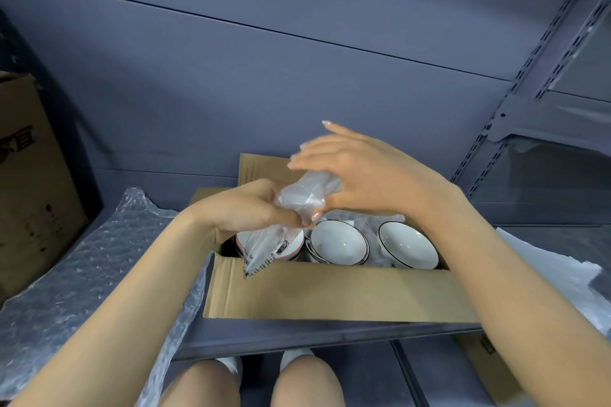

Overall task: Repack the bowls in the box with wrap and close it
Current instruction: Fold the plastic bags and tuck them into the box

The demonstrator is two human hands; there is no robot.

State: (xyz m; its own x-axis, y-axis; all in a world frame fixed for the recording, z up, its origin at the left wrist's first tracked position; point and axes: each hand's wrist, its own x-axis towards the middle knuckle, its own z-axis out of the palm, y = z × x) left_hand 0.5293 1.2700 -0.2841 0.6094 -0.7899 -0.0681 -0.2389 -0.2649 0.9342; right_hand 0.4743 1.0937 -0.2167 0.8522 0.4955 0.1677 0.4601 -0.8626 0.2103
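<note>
Item, box [330, 287]: one, brown cardboard, open, standing on the shelf [297, 339] close to its front edge. Near flap folded out toward the person; far flap upright behind the hands.

Item, bowls: three visible, white, in a row inside the box. Left bowl [291, 243] has a pinkish rim and is partly hidden by plastic; middle bowl [339, 243] and right bowl [408, 246] have dark rims. Each seems to sit on further stacked bowls, number not countable. Crumpled clear wrap shows between and behind them.

Item, plastic bag [297, 208]: one, clear, crumpled, held above the left end of the box, its lower end hanging over the left bowl and the near flap.

Item, bubble wrap [82, 261]: one large sheet on the shelf left of the box, running to the front edge and hanging over it.

Item, second carton [29, 182]: one, brown, printed, at the shelf's left end.

Item, white sheets [549, 261]: on the shelf right of the box; count unclear.

Room: bare shelf shows behind the box up to the back wall; a narrow strip lies between box and front edge.

Left hand [244, 208]: raised over the box's left end, fingers curled, gripping the bag's middle.

Right hand [367, 175]: above the box centre, palm turned left, fingers extended over the bag's upper end, thumb pressed against it.
</note>
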